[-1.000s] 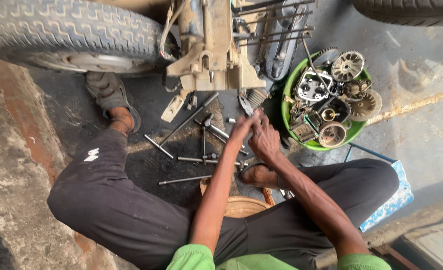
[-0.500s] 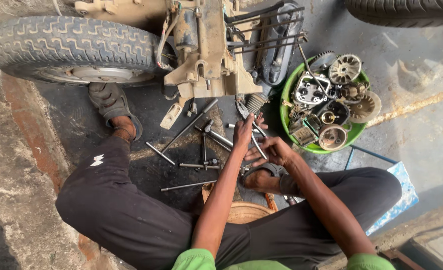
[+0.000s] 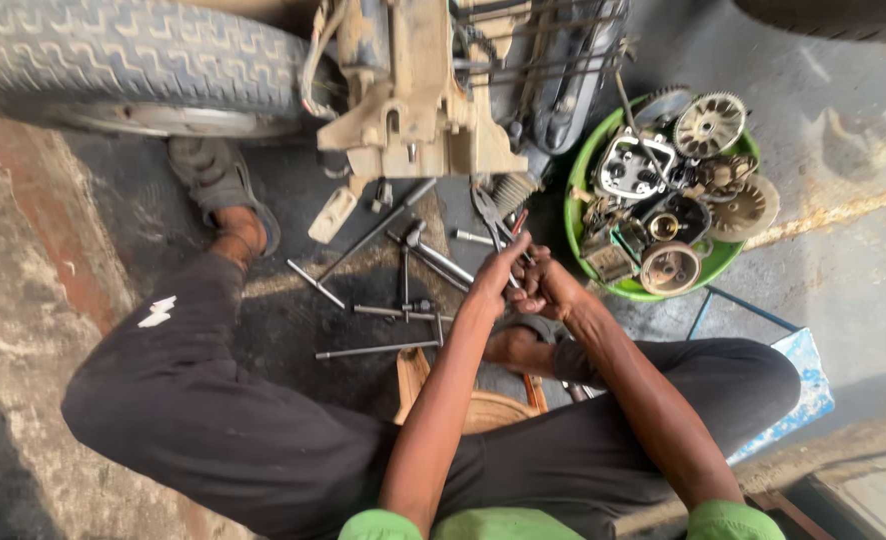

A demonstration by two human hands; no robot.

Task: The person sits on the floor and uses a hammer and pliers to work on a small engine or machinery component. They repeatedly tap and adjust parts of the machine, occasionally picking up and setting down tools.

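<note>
My left hand [image 3: 491,278] and my right hand [image 3: 555,290] are pressed together in front of my knees. Both are closed around the lower end of a pair of grey pliers [image 3: 487,212], which points up toward the engine block [image 3: 413,110] of a small vehicle. A thin red-tipped piece [image 3: 519,222] sticks up between my fingers; what it is cannot be made out. Just left of my hands, several long steel socket wrenches and rods [image 3: 403,280] lie on the oily floor.
A green basin [image 3: 575,215] full of engine parts stands at the right. A tyre [image 3: 133,60] lies at the upper left. My sandalled foot [image 3: 225,195] rests beside it. A low wooden stool [image 3: 413,372] is under me and a blue-edged board [image 3: 798,385] at my right.
The view has shifted closer to the vehicle. My hands have stayed together and lowered slightly toward my knees with the pliers in them.
</note>
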